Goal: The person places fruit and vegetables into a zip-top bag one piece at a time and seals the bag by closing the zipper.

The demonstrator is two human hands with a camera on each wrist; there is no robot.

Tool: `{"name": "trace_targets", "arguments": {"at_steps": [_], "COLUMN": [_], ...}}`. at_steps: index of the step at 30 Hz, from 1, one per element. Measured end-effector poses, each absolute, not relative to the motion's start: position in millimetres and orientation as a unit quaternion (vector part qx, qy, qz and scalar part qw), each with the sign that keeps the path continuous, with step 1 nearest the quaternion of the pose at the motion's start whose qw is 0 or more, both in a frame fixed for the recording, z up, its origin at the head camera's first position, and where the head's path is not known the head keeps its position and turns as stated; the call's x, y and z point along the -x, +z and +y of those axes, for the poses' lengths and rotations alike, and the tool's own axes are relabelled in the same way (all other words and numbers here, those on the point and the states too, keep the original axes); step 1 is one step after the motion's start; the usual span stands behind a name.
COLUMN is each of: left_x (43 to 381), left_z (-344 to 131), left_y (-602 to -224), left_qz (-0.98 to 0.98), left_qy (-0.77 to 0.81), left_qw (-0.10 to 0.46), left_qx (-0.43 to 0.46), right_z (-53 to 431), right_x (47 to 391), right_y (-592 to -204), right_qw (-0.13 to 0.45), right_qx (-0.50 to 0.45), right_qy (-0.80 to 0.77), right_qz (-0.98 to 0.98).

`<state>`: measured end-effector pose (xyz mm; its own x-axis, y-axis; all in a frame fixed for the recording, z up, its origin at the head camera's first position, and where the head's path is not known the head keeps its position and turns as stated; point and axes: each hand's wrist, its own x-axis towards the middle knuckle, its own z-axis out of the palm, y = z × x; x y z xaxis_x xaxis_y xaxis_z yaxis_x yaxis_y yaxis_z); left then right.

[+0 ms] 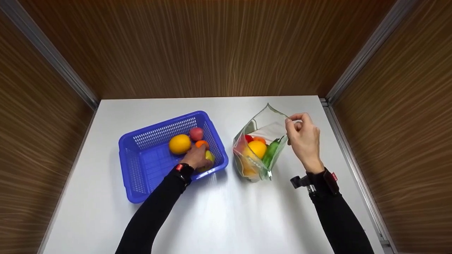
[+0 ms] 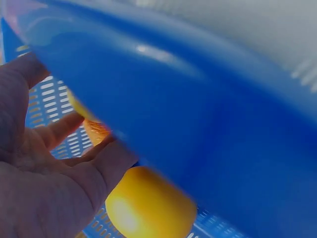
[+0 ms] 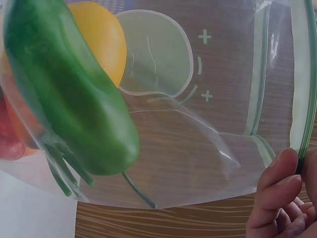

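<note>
Prob. limp & slippery, clear bag (image 1: 272, 131) handles best by its rim, where R hand (image 1: 304, 139) pinches; L hand (image 1: 195, 157) at firm-looking yellow-green fruit (image 1: 210, 157), can't tell if gripping.

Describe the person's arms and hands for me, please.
The left sleeve and right sleeve are long and black. A black left wristband and right wristband each bear a red tag; a dark bracket juts from the right one. The left hand and right hand are ungloved.
</note>
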<state>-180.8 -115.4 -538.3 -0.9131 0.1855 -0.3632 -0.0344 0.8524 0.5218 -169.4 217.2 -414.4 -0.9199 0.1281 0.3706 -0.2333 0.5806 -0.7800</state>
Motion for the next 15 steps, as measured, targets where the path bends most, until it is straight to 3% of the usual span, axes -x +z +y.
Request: {"name": "trace_targets", "arguments": {"at_steps": [15], "left_x": [177.5], "left_z": [-113.4], "left_y": [-535.2], "left_qz": [0.928], "left_qy": [0.277], "left_qw": [0.246], "left_qx": [-0.043], "right_z": [216.4], "right_x": [168.8], "right_y": [-415.5], "right_qw": [0.193], "right_qx": [-0.038], "right_qy": [0.467], "right_qz": [-0.862]}}
